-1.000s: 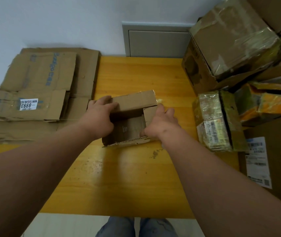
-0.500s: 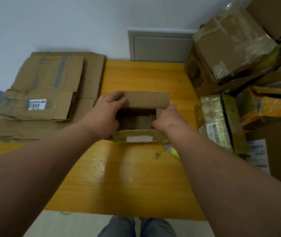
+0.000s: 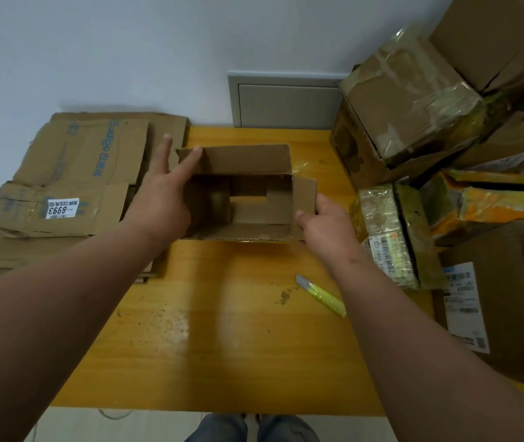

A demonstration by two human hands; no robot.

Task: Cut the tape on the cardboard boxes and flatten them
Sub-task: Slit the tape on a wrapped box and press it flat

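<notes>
Cardboard box (image 3: pixel 244 199), small, brown and open through both ends, stands at the middle of a yellow wooden table (image 3: pixel 222 346), its flaps spread so the tabletop shows through the far opening. The person's left hand (image 3: pixel 162 202) lies against the box's left side with fingers straight and apart, the index fingertip touching the upper left flap; the left wall of the box is hidden behind that hand. The right hand (image 3: pixel 324 228) pinches the right-side flap between thumb and fingers, its other fingertips out of sight behind the cardboard. One utility knife (image 3: pixel 321 295), yellow-green handle and grey tip, lies on the table just below the right forearm, which covers its rear end. To the left sits one stack of flattened cardboard (image 3: pixel 72 186), creased and printed in blue, bearing a white label reading 8993; how many sheets it holds cannot be counted. At right, a heap of unopened parcels (image 3: pixel 413 100) is cut off by the frame edge: at least six show, several wrapped in glossy clear or yellowish tape, two with barcode labels whose print is too small to read. A grey wall panel (image 3: pixel 286 100) stands behind the table. Blue-trousered knees (image 3: pixel 251 430) show at the bottom edge. Dark crumbs speckle the scuffed tabletop.
</notes>
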